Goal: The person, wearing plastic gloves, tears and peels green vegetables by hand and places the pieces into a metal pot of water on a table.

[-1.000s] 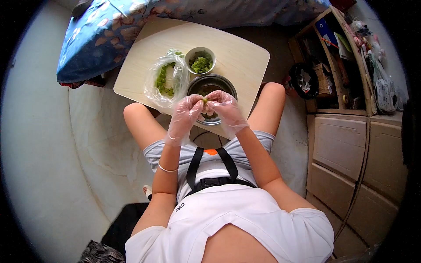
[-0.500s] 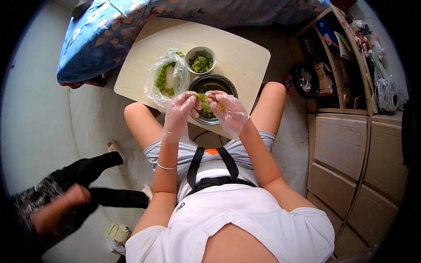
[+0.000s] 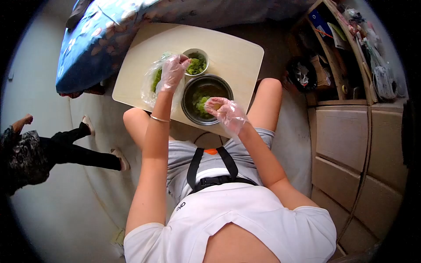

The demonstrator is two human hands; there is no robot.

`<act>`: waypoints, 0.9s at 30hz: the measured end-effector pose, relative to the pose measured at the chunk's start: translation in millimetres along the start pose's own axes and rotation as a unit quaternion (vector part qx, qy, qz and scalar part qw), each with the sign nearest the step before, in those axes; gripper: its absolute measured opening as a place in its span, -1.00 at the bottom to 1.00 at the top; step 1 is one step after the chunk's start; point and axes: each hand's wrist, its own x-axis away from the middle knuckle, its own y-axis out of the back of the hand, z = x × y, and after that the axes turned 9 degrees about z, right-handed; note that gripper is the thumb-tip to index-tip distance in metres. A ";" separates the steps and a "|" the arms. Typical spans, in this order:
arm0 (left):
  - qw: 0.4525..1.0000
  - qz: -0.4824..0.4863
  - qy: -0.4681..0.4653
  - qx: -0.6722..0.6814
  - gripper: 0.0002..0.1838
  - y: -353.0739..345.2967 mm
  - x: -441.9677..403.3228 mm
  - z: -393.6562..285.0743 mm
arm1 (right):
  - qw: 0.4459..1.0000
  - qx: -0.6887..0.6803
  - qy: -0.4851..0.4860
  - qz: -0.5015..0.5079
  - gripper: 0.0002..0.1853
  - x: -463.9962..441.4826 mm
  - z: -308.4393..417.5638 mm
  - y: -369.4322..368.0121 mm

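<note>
My left hand (image 3: pixel 172 73), in a clear plastic glove, is over the edge of the plastic bag (image 3: pixel 150 90), its closed fingertips at the left rim of the white bowl (image 3: pixel 207 59). Whatever those fingers hold is too small to make out. Leafy-looking green bits (image 3: pixel 197 65) lie in the bowl. My right hand (image 3: pixel 228 113), gloved as well, is at the right side of the dark metal pot (image 3: pixel 186 110). Its fingers are curled in, with a small yellowish bit showing among them. Pale green pieces (image 3: pixel 201 104) sit in the pot. More green pieces are inside the bag, partly covered by my left hand.
Everything stands on a small cream table (image 3: pixel 237 52) before my knees. Behind it is a bed with a blue floral cover (image 3: pixel 83 57). A black-lined bin (image 3: pixel 301 79) and wooden shelves (image 3: pixel 346 103) are at right. Another person (image 3: pixel 57 151) walks at left.
My hands have come apart: the left moved up and away to the bowl, the right slightly down beside the pot. The other person has moved further left.
</note>
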 end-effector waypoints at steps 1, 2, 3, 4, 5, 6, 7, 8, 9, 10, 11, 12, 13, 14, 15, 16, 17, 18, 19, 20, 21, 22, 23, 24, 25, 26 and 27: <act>0.998 0.001 -0.011 -0.062 -0.81 -1.6 -8.8 1.4 | 1.000 -0.001 0.005 -0.001 -0.49 0.3 -1.2 1.4; 0.999 0.012 -0.002 -0.044 -0.81 -4.2 -15.7 5.3 | 1.000 0.006 0.004 0.005 -0.50 -0.1 -3.4 4.3; 0.999 0.017 -0.005 -0.043 -0.81 -6.3 -19.9 8.8 | 1.000 0.012 0.002 0.011 -0.50 0.7 -4.6 5.3; 0.997 0.012 -0.036 -0.068 -0.81 -7.6 -23.2 12.9 | 0.999 0.037 -0.001 0.018 -0.52 1.4 -4.6 6.7; 0.993 0.007 -0.066 -0.093 -0.80 -6.9 -26.5 17.5 | 0.999 0.036 0.002 0.017 -0.52 2.3 -4.2 8.1; 0.974 -0.006 -0.122 -0.190 -0.80 -3.3 -28.2 17.0 | 0.999 0.024 -0.006 0.034 -0.53 3.0 -4.0 8.4; 0.974 -0.006 -0.123 -0.192 -0.80 -1.3 -28.8 16.4 | 0.998 0.012 -0.014 0.053 -0.55 1.5 -4.8 8.1; 0.975 -0.018 -0.148 -0.165 -0.81 0.1 -28.9 16.0 | 0.998 0.012 -0.015 0.054 -0.55 0.2 -4.6 8.0; 0.975 -0.031 -0.170 -0.138 -0.81 3.1 -26.2 13.6 | 0.998 0.019 -0.019 0.059 -0.57 -1.0 -4.7 7.0; 0.975 -0.034 -0.167 -0.139 -0.81 5.4 -23.3 10.6 | 0.997 0.027 -0.023 0.063 -0.58 -1.9 -4.4 5.8; 0.982 0.005 -0.122 -0.141 -0.81 7.0 -21.0 7.0 | 0.997 0.029 -0.026 0.065 -0.58 -2.4 -3.2 4.8; 0.986 0.044 -0.076 -0.142 -0.82 6.2 -19.7 8.1 | 0.997 0.052 -0.023 0.048 -0.59 -1.3 -0.9 1.4; 0.986 0.043 -0.075 -0.141 -0.82 3.9 -17.1 13.9 | 0.997 0.072 -0.020 0.030 -0.60 -0.1 -0.6 -2.2; 0.992 0.020 -0.095 -0.084 -0.82 -0.6 -15.2 20.0 | 0.997 0.073 -0.020 0.031 -0.60 0.0 0.2 -5.3; 0.993 -0.003 -0.115 -0.027 -0.83 -2.1 -13.8 20.1 | 0.997 0.074 -0.018 0.033 -0.61 -0.2 0.8 -8.2; 0.993 -0.003 -0.115 -0.027 -0.83 -1.5 -14.3 20.1 | 0.996 0.076 -0.015 0.034 -0.63 -0.4 1.0 -9.6; 0.979 0.033 -0.106 -0.172 -0.86 -0.7 -15.2 19.8 | 0.996 0.077 -0.015 0.034 -0.63 -1.2 1.2 -8.7; 0.942 0.069 -0.095 -0.315 -0.89 0.1 -14.5 19.1 | 0.995 0.088 -0.012 0.042 -0.63 -2.8 1.0 -8.1; 0.943 0.069 -0.091 -0.314 -0.89 -0.7 -9.3 19.2 | 0.994 0.099 -0.012 0.050 -0.63 -2.1 -1.0 -7.6; 0.941 0.053 -0.151 -0.299 -0.91 -1.1 -5.4 18.8 | 0.994 0.099 -0.016 0.051 -0.63 -1.6 -2.5 -7.8; 0.934 0.037 -0.214 -0.283 -0.92 -0.5 -3.8 15.5 | 0.993 0.108 -0.020 0.048 -0.64 -1.2 -1.2 -11.6; 0.934 0.036 -0.215 -0.282 -0.92 0.0 -3.1 11.9 | 0.992 0.116 -0.021 0.044 -0.65 -0.8 0.8 -15.0; 0.968 0.014 -0.167 -0.187 -0.92 -1.1 -0.7 8.8 | 0.992 0.117 -0.020 0.041 -0.65 0.7 3.0 -17.8; 0.989 -0.007 -0.115 -0.090 -0.91 -0.8 4.2 4.0 | 0.990 0.135 -0.018 0.031 -0.68 3.0 4.9 -23.0; 0.998 -0.031 -0.062 0.007 -0.90 2.0 7.1 -0.7 | 0.988 0.154 -0.016 0.025 -0.70 2.3 6.5 -25.7; 0.983 -0.019 -0.116 -0.143 -0.88 8.5 10.5 -2.6 | 0.987 0.156 -0.018 0.027 -0.70 1.7 6.9 -25.6; 0.983 -0.021 -0.114 -0.143 -0.88 13.2 19.3 -12.8 | 0.986 0.163 -0.020 0.012 -0.72 1.3 6.9 -25.2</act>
